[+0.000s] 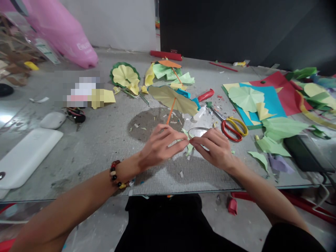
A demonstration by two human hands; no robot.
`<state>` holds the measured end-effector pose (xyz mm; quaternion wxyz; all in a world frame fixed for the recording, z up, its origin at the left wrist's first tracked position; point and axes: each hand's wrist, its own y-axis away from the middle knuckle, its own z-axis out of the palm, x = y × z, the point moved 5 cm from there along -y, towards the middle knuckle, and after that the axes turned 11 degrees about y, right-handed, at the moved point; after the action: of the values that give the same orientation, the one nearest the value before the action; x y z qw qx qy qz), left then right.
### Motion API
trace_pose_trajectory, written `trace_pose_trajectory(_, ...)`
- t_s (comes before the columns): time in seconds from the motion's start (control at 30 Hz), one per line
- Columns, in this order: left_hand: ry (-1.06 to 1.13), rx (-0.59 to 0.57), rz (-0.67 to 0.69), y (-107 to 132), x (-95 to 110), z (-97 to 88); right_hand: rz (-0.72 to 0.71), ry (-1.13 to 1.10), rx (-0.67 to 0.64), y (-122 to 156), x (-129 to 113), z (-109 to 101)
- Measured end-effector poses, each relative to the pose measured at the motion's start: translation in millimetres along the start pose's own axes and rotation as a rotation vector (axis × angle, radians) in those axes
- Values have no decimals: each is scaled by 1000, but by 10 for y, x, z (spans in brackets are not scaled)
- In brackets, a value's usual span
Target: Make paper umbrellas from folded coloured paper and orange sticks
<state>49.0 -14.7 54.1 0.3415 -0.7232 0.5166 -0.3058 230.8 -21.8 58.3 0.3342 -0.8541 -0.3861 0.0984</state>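
Observation:
My left hand (164,144) is closed around the lower end of an orange stick (171,111). On top of that stick spreads a round, pleated yellow paper disc (162,97), tilted like a small parasol. The left thumb and forefinger reach right, to the fingertips of my right hand (212,146). My right hand is pinched on a thin curved strip (197,128) that loops above its fingers; its material is unclear. A pale green paper scrap (189,148) shows behind the meeting fingertips. Scissors (232,129) with red and yellow handles lie beyond my right hand.
A white bottle (200,113) and a red-handled tool (206,95) lie past the disc. Coloured paper sheets (275,101) are stacked right, near a dark phone-like device (309,152). A pleated paper flower (125,75) lies at the back; a white case (28,157) lies left.

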Motion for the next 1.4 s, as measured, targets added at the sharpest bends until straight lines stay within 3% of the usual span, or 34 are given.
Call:
trace_pose_trajectory(0.13,-34,16,60,-58,73,-49,14,-71,-21,-49,-23,-55)
trace_pose_trajectory(0.37,-138,21,255,-155,220,-173,36,-190,76,-72,-84,-143)
trace_pose_trajectory(0.77,-88,136,362,-138,207,-216,53,-290,212,-51,-168,-118)
trace_pose_trajectory(0.87,-62,169,392,-105,226,-282,243,-221,386,-4,59,-193)
trace_pose_trajectory(0.93,-64,155,338,-81,194,-312,503,-54,621,98,336,-328)
trace_pose_trajectory(0.97,-77,136,262,-74,145,-312,576,33,679,135,450,-378)
trace_pose_trajectory(1.0,-93,118,170,-66,79,-303,609,140,654,140,542,-402)
trace_pose_trajectory(1.07,-86,78,17,-42,-60,-250,567,277,453,92,670,-362)
trace_pose_trajectory(1.13,-71,1,-51,-13,-167,-143,524,281,219,61,745,-249)
trace_pose_trajectory(1.2,-40,-141,-74,23,-235,5,508,243,72,62,766,-141)
trace_pose_trajectory(1.4,32,-412,-119,175,-282,259,581,257,-61,118,792,-17)
